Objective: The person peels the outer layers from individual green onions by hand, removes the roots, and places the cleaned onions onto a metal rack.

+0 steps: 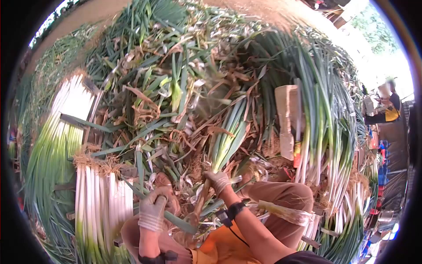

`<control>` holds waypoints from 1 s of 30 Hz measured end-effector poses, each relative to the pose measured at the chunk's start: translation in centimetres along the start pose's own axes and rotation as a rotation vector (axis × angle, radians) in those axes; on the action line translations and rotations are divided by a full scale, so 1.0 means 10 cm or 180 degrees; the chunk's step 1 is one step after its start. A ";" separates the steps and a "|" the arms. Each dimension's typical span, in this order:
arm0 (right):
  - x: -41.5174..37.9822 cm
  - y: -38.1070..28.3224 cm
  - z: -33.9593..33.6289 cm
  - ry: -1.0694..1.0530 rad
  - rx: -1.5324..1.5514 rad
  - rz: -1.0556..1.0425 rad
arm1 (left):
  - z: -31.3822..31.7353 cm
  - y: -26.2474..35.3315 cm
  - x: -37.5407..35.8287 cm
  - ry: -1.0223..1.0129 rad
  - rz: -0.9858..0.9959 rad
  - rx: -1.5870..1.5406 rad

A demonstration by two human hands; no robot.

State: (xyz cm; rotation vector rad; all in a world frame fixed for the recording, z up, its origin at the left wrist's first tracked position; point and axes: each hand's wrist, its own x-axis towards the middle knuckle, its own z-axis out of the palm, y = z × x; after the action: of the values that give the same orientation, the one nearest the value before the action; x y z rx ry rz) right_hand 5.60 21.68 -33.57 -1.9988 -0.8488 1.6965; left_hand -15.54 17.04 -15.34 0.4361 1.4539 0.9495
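Note:
Both hands wear light gloves over the person's lap. My right hand [217,181] is closed round the lower part of a green onion [228,136], whose green leaves point up and away. Dry brown outer leaves hang below that hand. Over the left knee, my left hand [153,207] is closed with its fingers curled; a green leaf passes beside it, and whether the hand holds it is hidden. White-stemmed green onions [99,198] lie in a stack to the left, roots upward.
A heap of loose leaves and peelings [176,88] lies ahead. More long onions [321,132] rest at the right beside a cardboard piece [285,123] and an orange-handled tool [297,154]. Another person [389,105] is at the far right. Another bundle [61,119] lies far left.

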 end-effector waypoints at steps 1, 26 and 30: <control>-0.17 -0.02 -0.06 -0.0090 0.0143 -0.0053 | 0.01 -0.05 -0.03 0.0004 0.0112 0.0231; -2.89 -1.03 -0.67 -0.0357 0.1628 -0.2386 | 0.90 0.41 -1.59 -0.1342 0.2127 -0.0405; -2.81 -0.67 -0.89 0.0549 -0.0908 -0.2488 | 0.96 0.27 -1.69 -0.1489 0.2058 -0.0864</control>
State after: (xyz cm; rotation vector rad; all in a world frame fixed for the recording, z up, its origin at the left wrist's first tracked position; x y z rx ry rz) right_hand 10.50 8.85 -6.67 -1.5978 -1.6025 0.9840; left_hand -4.75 8.53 -1.29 0.8863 0.7438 1.4180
